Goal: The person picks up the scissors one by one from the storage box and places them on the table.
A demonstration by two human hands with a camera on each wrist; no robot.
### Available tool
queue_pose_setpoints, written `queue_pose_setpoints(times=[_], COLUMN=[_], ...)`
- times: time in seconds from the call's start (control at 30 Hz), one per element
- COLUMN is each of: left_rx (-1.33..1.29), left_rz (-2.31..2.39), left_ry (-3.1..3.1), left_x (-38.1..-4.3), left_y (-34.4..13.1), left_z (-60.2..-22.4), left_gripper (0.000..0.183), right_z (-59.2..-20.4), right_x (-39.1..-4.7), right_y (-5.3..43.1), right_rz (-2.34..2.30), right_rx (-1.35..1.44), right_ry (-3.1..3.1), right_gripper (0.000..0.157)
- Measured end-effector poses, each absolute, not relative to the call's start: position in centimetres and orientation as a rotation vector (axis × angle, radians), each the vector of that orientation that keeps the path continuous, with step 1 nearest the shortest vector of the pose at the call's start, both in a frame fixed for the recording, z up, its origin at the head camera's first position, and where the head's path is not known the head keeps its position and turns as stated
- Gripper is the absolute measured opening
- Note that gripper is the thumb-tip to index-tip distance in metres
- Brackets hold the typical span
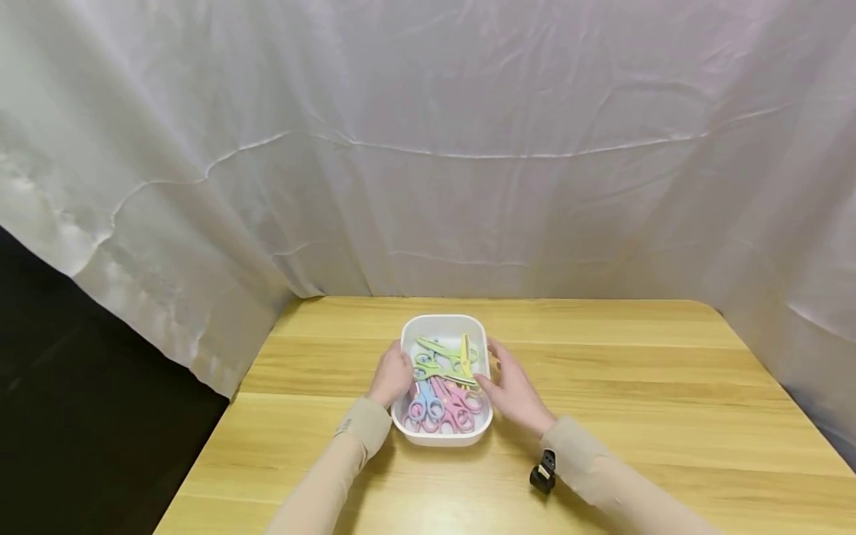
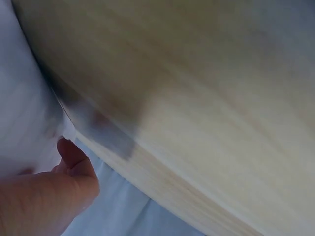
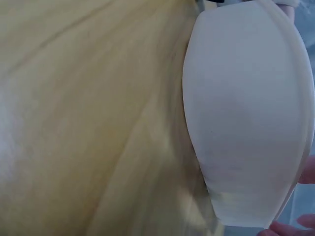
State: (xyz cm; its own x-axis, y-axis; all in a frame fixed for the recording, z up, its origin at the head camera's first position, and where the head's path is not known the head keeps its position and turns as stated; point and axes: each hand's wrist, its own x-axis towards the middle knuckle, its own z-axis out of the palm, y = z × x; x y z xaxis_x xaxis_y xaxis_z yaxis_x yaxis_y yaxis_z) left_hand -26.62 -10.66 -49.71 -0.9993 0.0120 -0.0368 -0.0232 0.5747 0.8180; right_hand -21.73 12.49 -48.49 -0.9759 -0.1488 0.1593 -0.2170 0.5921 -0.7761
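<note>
A white plastic bin (image 1: 441, 440) with rounded corners sits near the middle of the wooden table. Inside lie several pairs of scissors: green scissors (image 1: 444, 374) and yellow scissors (image 1: 465, 355) towards the far end, blue scissors (image 1: 428, 405) and pink scissors (image 1: 461, 417) nearer. My left hand (image 1: 392, 377) grips the bin's left side. On the opposite side my right hand (image 1: 516, 394) holds the bin, thumb over the rim and fingers along the outer wall. In the right wrist view the bin's wall (image 3: 246, 118) fills the right part, with fingertips (image 3: 288, 229) at its lower corner.
Wooden table top (image 1: 635, 386) surrounds the bin. Pale curtains (image 1: 455, 208) hang behind the table and at both sides. A dark area (image 1: 80, 401) lies beyond the left edge. A small black device (image 1: 543, 473) is at the right wrist.
</note>
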Motion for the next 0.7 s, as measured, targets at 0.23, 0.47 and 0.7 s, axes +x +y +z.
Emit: queue_pose_setpoints(times=[0.23,0.47,0.7], left_rx=[-0.025,-0.026,-0.029], left_rz=[1.411,1.384,1.345], left_ry=[2.744,2.744,2.775], left_x=[-26.6,-26.7,-26.7], left_y=[-10.5,-10.6,-10.6], left_z=[-49.7,-49.7,-49.7], left_gripper=[0.047,0.046,0.045], right_z=[-47.7,-47.0,-47.0], right_x=[-21.8,-22.5,-23.3], right_y=[11.8,10.3,9.0], right_rz=[1.104,1.081,0.838], right_rx=[0.523,0.627,0.767], right_ry=[-2.596,-2.654,-2.818], right_gripper=[0.069,0.063,0.062])
